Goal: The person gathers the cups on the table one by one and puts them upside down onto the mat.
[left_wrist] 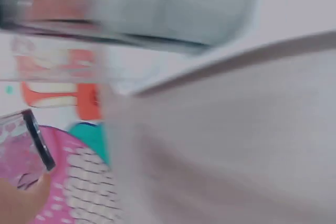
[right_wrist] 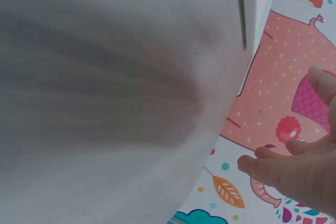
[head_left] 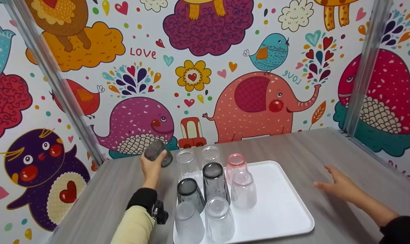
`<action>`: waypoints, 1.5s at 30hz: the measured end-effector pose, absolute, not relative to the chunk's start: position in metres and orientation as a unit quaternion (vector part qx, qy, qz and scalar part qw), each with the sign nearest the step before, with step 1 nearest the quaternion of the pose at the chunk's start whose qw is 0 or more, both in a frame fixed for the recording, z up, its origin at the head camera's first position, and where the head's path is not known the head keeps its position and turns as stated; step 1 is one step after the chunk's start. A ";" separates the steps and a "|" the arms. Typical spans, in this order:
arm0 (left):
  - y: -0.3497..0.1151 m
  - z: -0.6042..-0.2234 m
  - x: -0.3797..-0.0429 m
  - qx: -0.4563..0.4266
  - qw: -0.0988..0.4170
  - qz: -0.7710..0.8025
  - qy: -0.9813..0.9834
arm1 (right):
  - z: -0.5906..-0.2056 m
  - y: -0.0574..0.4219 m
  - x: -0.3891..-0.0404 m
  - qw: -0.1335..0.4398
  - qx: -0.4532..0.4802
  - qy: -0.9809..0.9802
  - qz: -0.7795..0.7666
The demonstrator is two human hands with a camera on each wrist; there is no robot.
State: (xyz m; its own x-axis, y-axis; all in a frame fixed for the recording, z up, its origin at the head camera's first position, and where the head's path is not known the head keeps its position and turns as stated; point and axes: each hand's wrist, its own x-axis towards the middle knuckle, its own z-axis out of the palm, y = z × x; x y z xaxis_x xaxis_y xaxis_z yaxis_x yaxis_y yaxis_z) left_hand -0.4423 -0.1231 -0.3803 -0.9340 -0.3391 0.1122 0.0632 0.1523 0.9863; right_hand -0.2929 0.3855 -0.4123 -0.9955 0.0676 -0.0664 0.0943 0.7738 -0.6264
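Observation:
My left hand (head_left: 151,169) grips a dark grey glass (head_left: 158,153), tilted and raised above the table to the left of the tray. In the left wrist view the thumb touches this same glass (left_wrist: 23,148) near its dark rim. My right hand (head_left: 343,186) hovers over the table to the right of the tray with its fingers extended, holding nothing; in the right wrist view its fingers (right_wrist: 262,169) are spread. On the white tray (head_left: 279,203) several glasses stand upside down: dark grey ones (head_left: 215,183), clear ones (head_left: 220,222) and a pink-tinted one (head_left: 236,166).
The grey wood-look table (head_left: 313,152) runs to a back wall with cartoon animals (head_left: 259,108). Metal posts (head_left: 364,78) stand at the table's corners. Two clear glasses (head_left: 186,162) are at the tray's back left, close to the left hand.

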 end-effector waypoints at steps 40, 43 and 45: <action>0.032 -0.332 -0.296 0.001 -0.092 -0.960 -0.263 | -0.339 0.205 -0.303 -0.150 -0.250 0.796 -0.530; 0.038 -0.335 -0.291 -0.006 -0.102 -0.959 -0.265 | -0.339 0.194 -0.303 -0.141 -0.260 0.789 -0.539; 0.040 -0.337 -0.288 -0.010 -0.110 -0.958 -0.265 | -0.340 0.190 -0.302 -0.145 -0.256 0.788 -0.541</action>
State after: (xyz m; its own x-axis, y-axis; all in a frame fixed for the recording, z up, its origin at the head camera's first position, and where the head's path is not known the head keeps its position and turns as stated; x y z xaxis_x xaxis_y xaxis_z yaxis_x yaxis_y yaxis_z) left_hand -0.2881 0.0398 -0.3367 -0.9755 0.2163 -0.0396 -0.2059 -0.8350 0.5103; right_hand -0.3022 0.1905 -0.3399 -0.8274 -0.2465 0.5046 -0.5594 0.2838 -0.7788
